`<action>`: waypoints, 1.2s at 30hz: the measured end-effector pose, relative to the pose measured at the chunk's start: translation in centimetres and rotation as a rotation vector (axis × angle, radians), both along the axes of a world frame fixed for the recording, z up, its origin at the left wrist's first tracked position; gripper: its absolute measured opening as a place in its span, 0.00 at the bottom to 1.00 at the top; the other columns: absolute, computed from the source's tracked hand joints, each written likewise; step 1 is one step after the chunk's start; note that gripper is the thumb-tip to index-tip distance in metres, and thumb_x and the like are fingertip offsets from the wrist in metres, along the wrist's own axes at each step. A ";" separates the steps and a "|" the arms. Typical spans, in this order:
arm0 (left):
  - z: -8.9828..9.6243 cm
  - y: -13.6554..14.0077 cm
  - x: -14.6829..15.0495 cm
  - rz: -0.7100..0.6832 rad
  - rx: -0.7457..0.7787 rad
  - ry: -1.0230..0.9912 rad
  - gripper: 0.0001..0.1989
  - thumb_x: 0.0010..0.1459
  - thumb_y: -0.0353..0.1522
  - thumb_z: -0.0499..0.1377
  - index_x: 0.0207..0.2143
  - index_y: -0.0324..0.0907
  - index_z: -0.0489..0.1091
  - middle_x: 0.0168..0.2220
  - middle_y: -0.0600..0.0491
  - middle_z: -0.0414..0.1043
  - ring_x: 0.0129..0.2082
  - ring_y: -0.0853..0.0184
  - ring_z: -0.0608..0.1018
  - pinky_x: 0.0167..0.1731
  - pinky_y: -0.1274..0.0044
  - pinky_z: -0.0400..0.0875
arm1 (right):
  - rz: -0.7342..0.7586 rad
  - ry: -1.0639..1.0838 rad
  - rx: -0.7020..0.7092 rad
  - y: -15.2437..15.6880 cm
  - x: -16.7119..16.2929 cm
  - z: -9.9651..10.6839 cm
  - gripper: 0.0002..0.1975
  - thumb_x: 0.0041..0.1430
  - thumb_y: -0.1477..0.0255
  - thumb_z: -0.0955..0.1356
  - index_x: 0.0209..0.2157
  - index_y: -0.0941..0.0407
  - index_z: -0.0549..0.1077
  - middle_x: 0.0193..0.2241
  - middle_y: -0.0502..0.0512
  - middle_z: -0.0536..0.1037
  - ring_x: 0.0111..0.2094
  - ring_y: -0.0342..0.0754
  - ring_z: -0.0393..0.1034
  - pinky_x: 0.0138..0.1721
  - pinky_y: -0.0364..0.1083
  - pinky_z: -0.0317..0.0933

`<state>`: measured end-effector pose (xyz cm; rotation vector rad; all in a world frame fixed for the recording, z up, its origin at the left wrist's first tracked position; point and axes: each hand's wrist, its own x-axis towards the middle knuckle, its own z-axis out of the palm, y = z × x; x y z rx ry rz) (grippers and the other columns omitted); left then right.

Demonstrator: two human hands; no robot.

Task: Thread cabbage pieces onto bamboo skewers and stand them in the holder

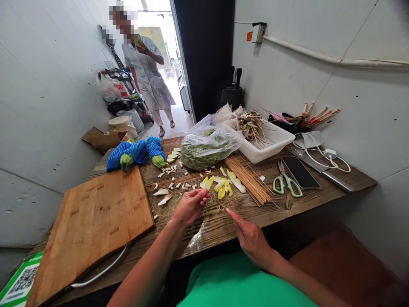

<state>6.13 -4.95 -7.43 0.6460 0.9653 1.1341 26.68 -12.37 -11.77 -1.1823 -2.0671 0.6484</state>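
Note:
My left hand (191, 206) is closed, with thumb and forefinger pinching a small yellow-green cabbage leaf (207, 182) above the table. Any stick behind the leaf is too thin to make out. My right hand (252, 236) hovers by the table's front edge, index finger stretched toward the left hand and the other fingers curled. Nothing shows in it. Just beyond the hands lie loose yellow cabbage leaves (223, 187) and a pale leaf (236, 181). Bamboo skewers (249, 181) form a bundle to their right. Cut mushroom pieces (164, 199) are scattered to the left.
A wooden cutting board (105, 209) covers the table's left side, below netted zucchini (137, 152). Behind are a bag of greens (207, 147) and a white tray (271, 143). Scissors (286, 181), a phone (300, 172) and a cleaver (337, 181) lie right. A person (147, 72) stands beyond.

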 end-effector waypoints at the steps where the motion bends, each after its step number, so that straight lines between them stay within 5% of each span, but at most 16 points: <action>1: 0.0 -0.1 0.1 0.010 0.046 0.071 0.13 0.41 0.35 0.70 0.24 0.34 0.74 0.26 0.50 0.71 0.21 0.77 0.68 0.20 0.87 0.64 | -0.006 0.014 0.001 0.1 -0.1 0.2 0.23 0.61 0.77 0.55 0.58 0.59 0.60 0.45 0.61 0.76 0.39 0.47 0.74 0.41 0.45 0.69; 6: 0.4 -0.8 -0.3 0.129 0.372 0.634 0.15 0.51 0.42 0.62 0.30 0.38 0.76 0.26 0.49 0.74 0.24 0.69 0.73 0.26 0.80 0.67 | -0.027 0.116 -0.003 1.6 1.0 1.7 0.16 0.62 0.73 0.57 0.46 0.59 0.71 0.35 0.60 0.76 0.37 0.46 0.72 0.39 0.45 0.68; 10: 1.3 -0.8 -1.6 0.276 0.546 0.815 0.13 0.49 0.39 0.64 0.36 0.41 0.75 0.40 0.49 0.74 0.39 0.64 0.74 0.40 0.77 0.67 | 0.049 0.210 -0.220 2.6 3.0 2.8 0.15 0.61 0.70 0.60 0.43 0.59 0.73 0.22 0.51 0.72 0.24 0.41 0.66 0.28 0.41 0.63; 13: 1.6 -0.6 -1.8 0.054 0.482 0.684 0.17 0.53 0.40 0.62 0.44 0.43 0.73 0.48 0.48 0.71 0.49 0.62 0.71 0.48 0.75 0.62 | 0.104 0.255 -0.369 2.7 4.0 3.4 0.16 0.61 0.68 0.61 0.44 0.60 0.74 0.19 0.48 0.71 0.21 0.40 0.63 0.23 0.39 0.60; 15: 1.6 -0.6 -1.4 -0.099 0.327 0.533 0.18 0.53 0.41 0.61 0.44 0.41 0.73 0.45 0.47 0.73 0.46 0.62 0.72 0.48 0.75 0.63 | 0.102 0.246 -0.386 2.7 4.1 3.6 0.17 0.60 0.67 0.61 0.45 0.59 0.74 0.22 0.50 0.74 0.23 0.41 0.66 0.25 0.40 0.63; 20: 1.2 -0.9 -0.7 -0.283 -0.031 0.048 0.17 0.52 0.42 0.62 0.34 0.35 0.74 0.35 0.45 0.75 0.36 0.65 0.75 0.40 0.73 0.70 | 0.052 0.233 -0.265 2.8 3.9 2.6 0.16 0.60 0.71 0.61 0.48 0.53 0.73 0.43 0.54 0.78 0.45 0.47 0.72 0.45 0.46 0.67; 29: 0.1 -0.6 0.0 -0.064 -0.123 0.024 0.17 0.37 0.33 0.72 0.29 0.33 0.75 0.30 0.47 0.75 0.33 0.66 0.76 0.29 0.82 0.72 | 0.035 0.045 -0.066 2.6 3.3 1.8 0.18 0.61 0.75 0.60 0.52 0.53 0.69 0.47 0.55 0.76 0.46 0.48 0.72 0.48 0.48 0.67; 36: 0.0 -0.7 0.4 -0.079 -0.106 -0.002 0.16 0.36 0.34 0.72 0.28 0.33 0.75 0.29 0.49 0.74 0.24 0.74 0.74 0.19 0.87 0.65 | 0.098 0.044 0.032 2.8 1.4 2.7 0.19 0.62 0.74 0.60 0.54 0.56 0.67 0.48 0.57 0.75 0.46 0.49 0.72 0.48 0.48 0.68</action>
